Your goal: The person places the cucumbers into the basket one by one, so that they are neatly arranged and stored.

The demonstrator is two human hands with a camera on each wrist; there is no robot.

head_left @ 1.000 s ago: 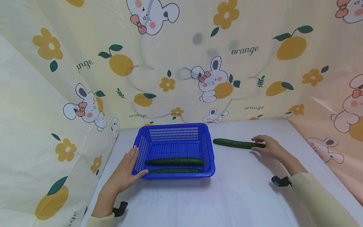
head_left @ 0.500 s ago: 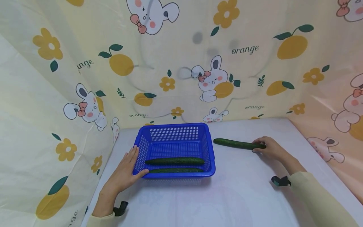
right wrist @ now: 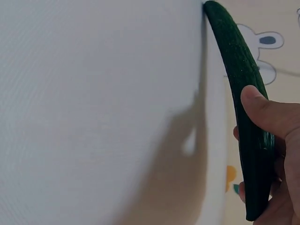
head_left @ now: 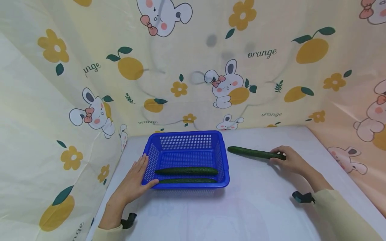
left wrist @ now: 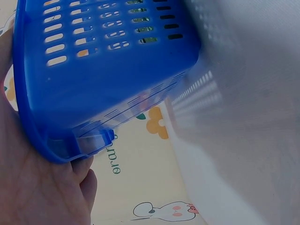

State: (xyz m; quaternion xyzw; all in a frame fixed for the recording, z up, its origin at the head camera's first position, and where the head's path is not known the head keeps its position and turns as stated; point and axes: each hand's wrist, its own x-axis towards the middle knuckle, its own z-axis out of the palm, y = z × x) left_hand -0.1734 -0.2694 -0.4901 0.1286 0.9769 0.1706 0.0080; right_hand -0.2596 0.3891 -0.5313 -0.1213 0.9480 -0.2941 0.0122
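To the right of the blue plastic basket (head_left: 225, 157), my right hand (head_left: 291, 161) grips one end of a dark green cucumber (head_left: 250, 152). In the right wrist view the thumb lies across this cucumber (right wrist: 236, 58), with fingers on its other side. Its far tip meets the white surface, while the held end is raised. My left hand (head_left: 132, 182) rests against the basket's front left corner, fingers straight along the left rim and thumb on the front rim. Two more cucumbers lie inside: one whole cucumber (head_left: 187, 171), and a second cucumber (head_left: 190, 180) partly hidden by the front rim.
A white-covered table (head_left: 241, 207) carries the basket. Behind and at both sides stands a cream cloth backdrop (head_left: 193, 113) printed with rabbits and oranges. Each wrist wears a small black device, such as the wrist device (head_left: 302, 197) on the right.
My right fingers have closed round the cucumber's end, and that end has shifted slightly right. My left hand and the basket stay in place.
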